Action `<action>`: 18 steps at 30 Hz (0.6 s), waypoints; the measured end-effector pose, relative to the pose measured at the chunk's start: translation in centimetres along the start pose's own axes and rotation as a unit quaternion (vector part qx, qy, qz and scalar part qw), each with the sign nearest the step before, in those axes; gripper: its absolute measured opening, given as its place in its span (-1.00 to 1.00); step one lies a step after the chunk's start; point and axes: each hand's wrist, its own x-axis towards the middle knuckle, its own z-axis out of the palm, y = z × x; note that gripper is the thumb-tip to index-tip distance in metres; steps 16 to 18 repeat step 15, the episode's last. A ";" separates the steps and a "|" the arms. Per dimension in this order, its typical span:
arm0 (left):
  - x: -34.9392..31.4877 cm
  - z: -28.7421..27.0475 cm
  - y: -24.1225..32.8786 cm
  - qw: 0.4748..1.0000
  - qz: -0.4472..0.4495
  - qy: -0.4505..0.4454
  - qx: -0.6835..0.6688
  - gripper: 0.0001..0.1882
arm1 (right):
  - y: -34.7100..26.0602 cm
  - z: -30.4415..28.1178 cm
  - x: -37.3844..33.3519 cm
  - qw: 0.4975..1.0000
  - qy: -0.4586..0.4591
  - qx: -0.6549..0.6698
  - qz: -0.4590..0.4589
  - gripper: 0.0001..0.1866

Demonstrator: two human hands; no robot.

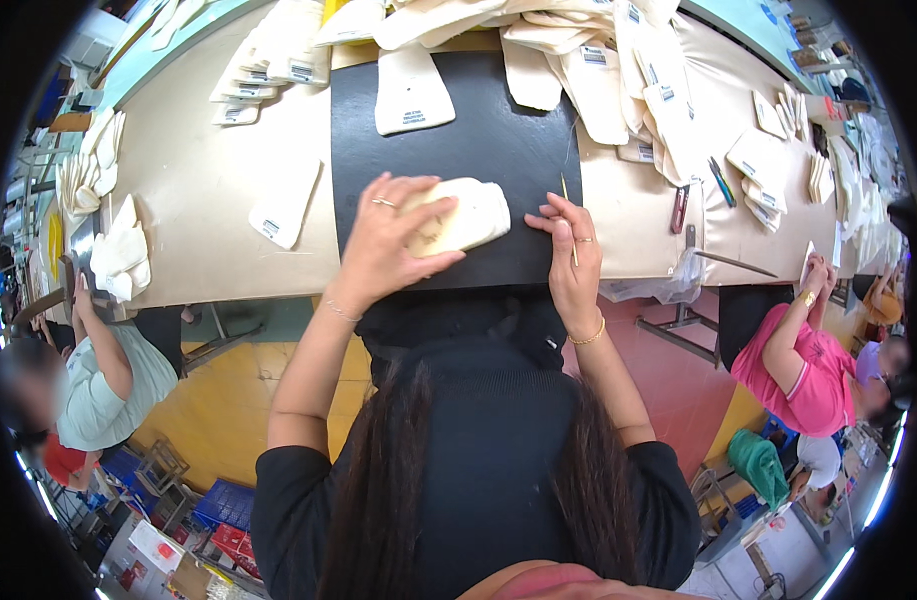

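My left hand (394,235) grips a cream, padded flat piece (469,215) by its left end, fingers over the top and thumb along the near side. The piece has a rounded outline and a faint dark mark near my thumb. It is over a black mat (359,130) in front of me. To its right, my right hand (571,245) pinches a thin tan pointed stick (566,188), tip facing away from me. The stick is apart from the piece. A fine thread-like line runs above its tip. Another cream piece (411,90) with dark print lies farther back on the mat.
Cream printed pieces heap at the back (594,75), with another stack (274,65) at back left. One piece (287,205) lies left of the mat. Right of it are a red-handled tool (680,210), a blue pen-like tool (722,182) and clear plastic (669,282). Co-workers sit on both sides.
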 end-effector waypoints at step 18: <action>-0.3 1.5 0.7 0.998 0.014 -0.029 0.049 -0.33 | -0.2 0.5 0.8 0.998 -0.009 -0.053 -0.023 -0.83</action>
